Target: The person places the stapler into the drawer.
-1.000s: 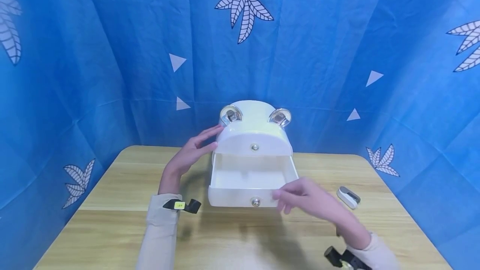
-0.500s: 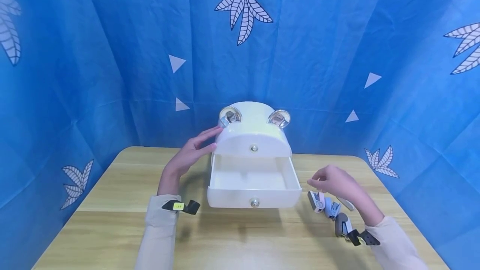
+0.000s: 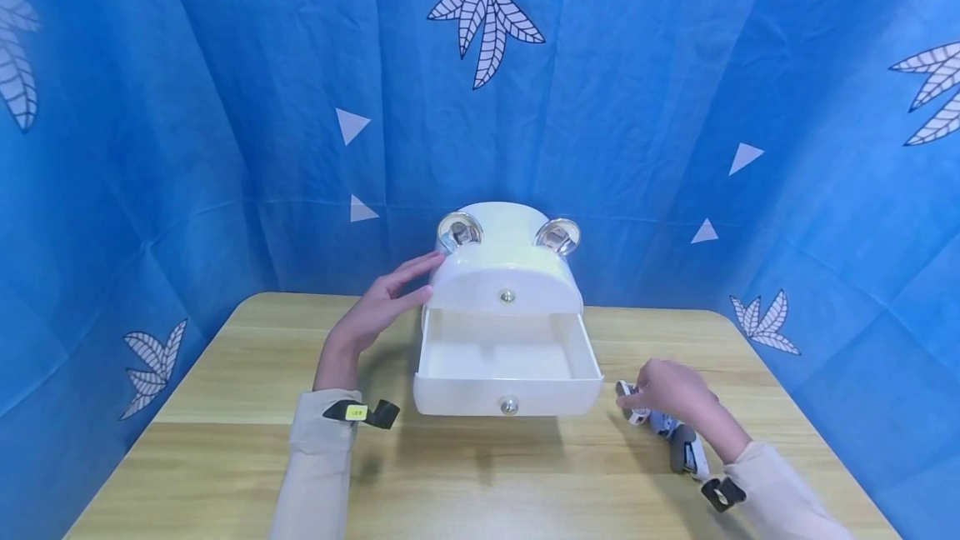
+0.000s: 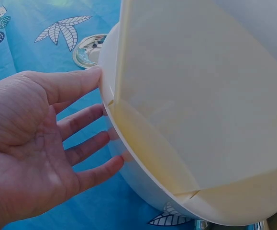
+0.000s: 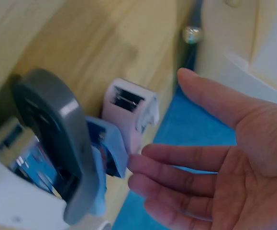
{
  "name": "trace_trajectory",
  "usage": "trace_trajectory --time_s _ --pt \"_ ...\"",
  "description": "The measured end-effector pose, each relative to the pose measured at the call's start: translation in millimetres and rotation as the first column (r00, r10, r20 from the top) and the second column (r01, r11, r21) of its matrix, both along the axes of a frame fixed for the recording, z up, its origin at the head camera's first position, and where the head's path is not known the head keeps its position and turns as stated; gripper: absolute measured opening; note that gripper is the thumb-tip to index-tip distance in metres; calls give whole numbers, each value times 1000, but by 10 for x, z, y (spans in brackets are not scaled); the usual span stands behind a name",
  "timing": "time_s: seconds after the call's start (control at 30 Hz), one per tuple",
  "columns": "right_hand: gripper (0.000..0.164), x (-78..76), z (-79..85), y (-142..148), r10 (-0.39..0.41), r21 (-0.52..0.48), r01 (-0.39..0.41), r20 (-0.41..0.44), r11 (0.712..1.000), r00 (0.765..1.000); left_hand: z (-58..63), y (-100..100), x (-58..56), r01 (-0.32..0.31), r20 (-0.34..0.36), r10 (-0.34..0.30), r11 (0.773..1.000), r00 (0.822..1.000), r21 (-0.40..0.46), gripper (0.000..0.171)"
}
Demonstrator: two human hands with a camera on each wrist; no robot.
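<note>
A white two-drawer storage box with silver ear-like discs stands at the table's back, its lower drawer pulled out and bare inside. My left hand rests straight fingertips against the box's left side. Right of the drawer, my right hand reaches down over several small staplers. In the right wrist view, its fingers reach the edge of a pale pink stapler, while the thumb stands apart. A blue stapler and a grey-and-white stapler lie beside the pink one.
The wooden table has rounded back corners. Blue curtains with leaf prints hang close behind it and along both sides. The drawer's silver knob juts toward the front.
My right hand has left the front of the lower drawer, moved right and come down over the staplers. The left hand stays against the box; the drawer remains pulled out.
</note>
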State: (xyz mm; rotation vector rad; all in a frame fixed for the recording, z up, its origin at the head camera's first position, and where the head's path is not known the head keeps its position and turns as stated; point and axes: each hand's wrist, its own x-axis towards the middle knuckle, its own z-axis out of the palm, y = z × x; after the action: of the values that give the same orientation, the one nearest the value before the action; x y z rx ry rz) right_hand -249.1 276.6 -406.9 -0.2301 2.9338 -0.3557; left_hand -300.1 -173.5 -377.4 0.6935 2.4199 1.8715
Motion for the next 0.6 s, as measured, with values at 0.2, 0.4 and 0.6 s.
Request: trace_trajectory --time_s 0.2,0.4,0.6 --pt "48 -5 -108 -64 18 30 -15 -85 999 996 2 -2 -1 0 -3 0 1000 1000 0 53" --pt "43 -20 -202 -120 73 22 -70 -160 997 985 -8 -9 13 -2 3 2 1000 1000 4 52" --pt "36 -18 -223 -140 48 -50 -56 -147 997 988 -4 -6 20 -1 1 1 1000 1000 1 52"
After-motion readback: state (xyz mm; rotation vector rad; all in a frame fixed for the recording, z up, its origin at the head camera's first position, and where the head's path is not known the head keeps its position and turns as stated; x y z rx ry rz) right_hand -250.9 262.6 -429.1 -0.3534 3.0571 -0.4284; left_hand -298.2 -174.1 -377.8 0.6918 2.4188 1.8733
